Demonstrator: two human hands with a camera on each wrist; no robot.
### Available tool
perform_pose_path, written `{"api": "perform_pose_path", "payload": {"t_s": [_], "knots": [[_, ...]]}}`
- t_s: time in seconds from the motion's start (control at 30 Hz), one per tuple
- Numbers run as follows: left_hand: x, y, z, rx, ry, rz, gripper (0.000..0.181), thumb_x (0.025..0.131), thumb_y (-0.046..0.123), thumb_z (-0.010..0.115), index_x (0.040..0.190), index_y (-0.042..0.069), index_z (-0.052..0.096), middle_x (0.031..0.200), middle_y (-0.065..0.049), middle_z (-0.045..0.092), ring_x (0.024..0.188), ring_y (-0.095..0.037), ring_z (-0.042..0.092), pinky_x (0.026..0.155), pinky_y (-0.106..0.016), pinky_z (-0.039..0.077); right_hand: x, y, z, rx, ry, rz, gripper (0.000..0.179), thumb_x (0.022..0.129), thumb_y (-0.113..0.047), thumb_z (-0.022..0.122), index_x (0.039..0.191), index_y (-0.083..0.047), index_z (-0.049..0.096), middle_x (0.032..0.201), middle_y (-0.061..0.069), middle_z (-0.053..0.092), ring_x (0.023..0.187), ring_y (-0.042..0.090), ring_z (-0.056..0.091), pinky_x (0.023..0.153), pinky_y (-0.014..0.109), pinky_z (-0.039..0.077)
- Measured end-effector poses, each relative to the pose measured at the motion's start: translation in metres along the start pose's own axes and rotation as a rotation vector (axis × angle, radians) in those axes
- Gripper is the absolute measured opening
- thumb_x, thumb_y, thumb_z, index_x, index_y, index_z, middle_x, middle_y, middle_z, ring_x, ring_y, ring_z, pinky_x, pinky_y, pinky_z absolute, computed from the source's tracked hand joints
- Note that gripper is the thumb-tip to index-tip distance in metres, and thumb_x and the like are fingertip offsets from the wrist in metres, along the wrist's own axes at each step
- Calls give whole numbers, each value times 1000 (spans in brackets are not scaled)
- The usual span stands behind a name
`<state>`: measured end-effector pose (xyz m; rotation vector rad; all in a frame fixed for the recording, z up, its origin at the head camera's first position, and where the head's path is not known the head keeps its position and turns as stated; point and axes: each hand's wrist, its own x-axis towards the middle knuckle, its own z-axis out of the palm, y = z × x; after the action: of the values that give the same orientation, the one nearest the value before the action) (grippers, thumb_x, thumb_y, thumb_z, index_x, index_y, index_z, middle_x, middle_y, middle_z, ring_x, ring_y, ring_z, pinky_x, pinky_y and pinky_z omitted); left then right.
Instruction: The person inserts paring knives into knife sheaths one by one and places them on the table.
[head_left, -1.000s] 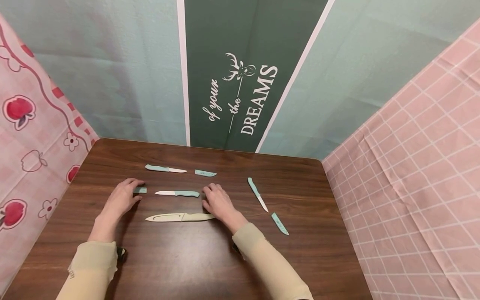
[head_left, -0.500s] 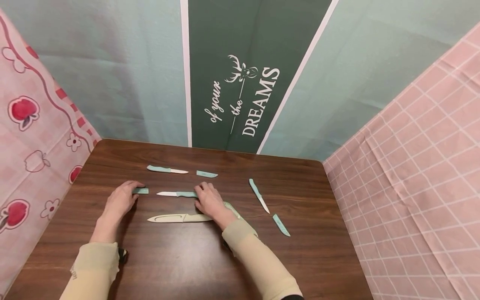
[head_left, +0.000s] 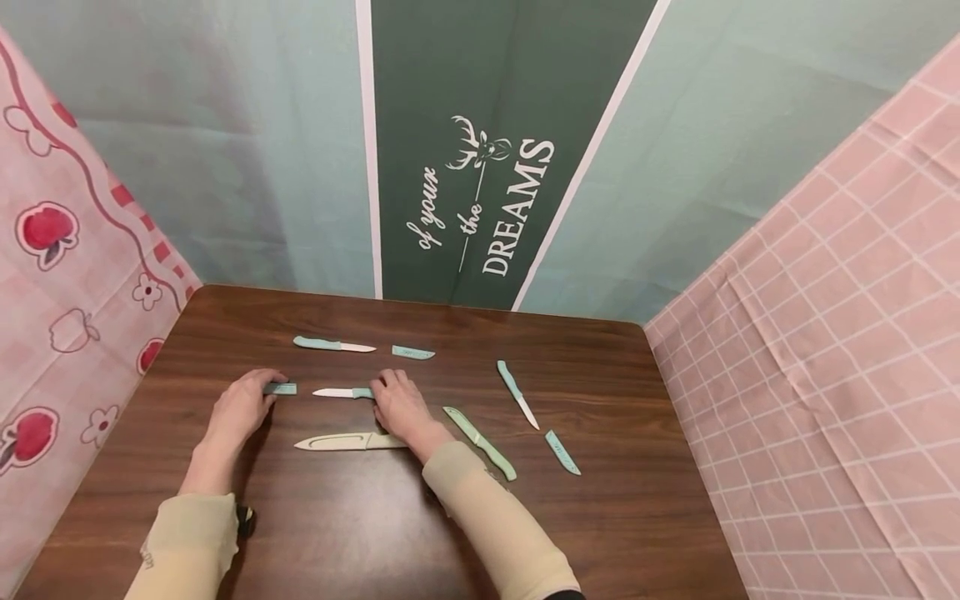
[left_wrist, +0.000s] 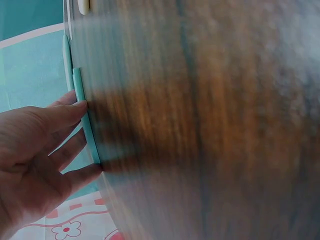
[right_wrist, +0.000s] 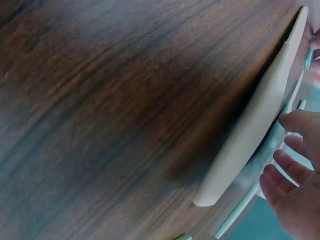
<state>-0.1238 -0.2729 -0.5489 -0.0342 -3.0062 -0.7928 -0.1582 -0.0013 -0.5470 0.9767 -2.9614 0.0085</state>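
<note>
My left hand (head_left: 242,407) pinches a light-blue knife sheath (head_left: 282,388) at the table's left. In the left wrist view, the thumb and fingers (left_wrist: 75,112) of this hand lie along the sheath's edge. Facing the sheath's end is a small knife with a white blade (head_left: 333,392) and light-blue handle. My right hand (head_left: 402,406) is over that handle and hides most of it. In the right wrist view, its thumb and fingers are spread around the handle (right_wrist: 272,141), loosely bent; firm contact is not visible. A cream sheathed knife (head_left: 341,442) lies nearer me, its handle partly under the right wrist.
Behind lie another light-blue knife (head_left: 318,343) and its separate sheath (head_left: 412,352). To the right are a third bare light-blue knife (head_left: 517,395), its sheath (head_left: 562,452), and a green sheathed knife (head_left: 480,442). Fabric hangings enclose the wooden table (head_left: 360,525).
My right hand has moved left, from beyond the handle's end to over the handle, uncovering the green sheathed knife. My left hand stays at the sheath.
</note>
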Motion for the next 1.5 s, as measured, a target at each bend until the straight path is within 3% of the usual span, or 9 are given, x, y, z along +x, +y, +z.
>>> {"api": "perform_pose_path", "payload": {"t_s": [0.33,0.57,0.73,0.93,1.3,1.5], "knots": [[1,-1,2,7,9,-23,23,90,-1,65,113,3,67,128,-28,60,112,-53,58,77,-65,49,4,-3,9,38,-25,62,29,96,-25,65,123,-15,63,130,5,59,120,22,55,95,33,53],[0,0,3,9,-6,-27,23,91,-1,65,113,3,66,129,-28,59,113,-53,57,78,-65,49,6,-10,10,7,-22,113,23,99,-18,59,121,-17,66,127,3,60,116,21,54,89,31,54],[0,2,2,16,5,-22,22,90,-2,65,112,2,66,128,-29,59,112,-53,58,78,-65,49,7,-13,12,-58,15,98,23,99,-9,51,116,-16,67,121,3,60,110,20,55,84,30,55],[-1,3,4,19,12,-18,21,91,-1,66,111,2,66,127,-28,60,110,-53,59,76,-65,50,5,-18,12,-133,41,83,19,99,-13,50,109,-17,65,114,1,61,105,19,56,81,29,53],[-1,3,7,51,82,13,19,89,-3,66,107,2,66,116,-26,61,96,-52,63,67,-63,51,8,-19,15,-145,38,88,18,98,-14,52,109,-17,67,112,1,61,106,19,56,79,28,53],[-2,2,8,54,84,7,17,91,-1,64,108,3,66,112,-27,61,89,-54,63,63,-62,50,9,-18,14,-139,19,79,16,96,-13,56,108,-17,65,110,1,60,104,18,56,78,27,53]]}}
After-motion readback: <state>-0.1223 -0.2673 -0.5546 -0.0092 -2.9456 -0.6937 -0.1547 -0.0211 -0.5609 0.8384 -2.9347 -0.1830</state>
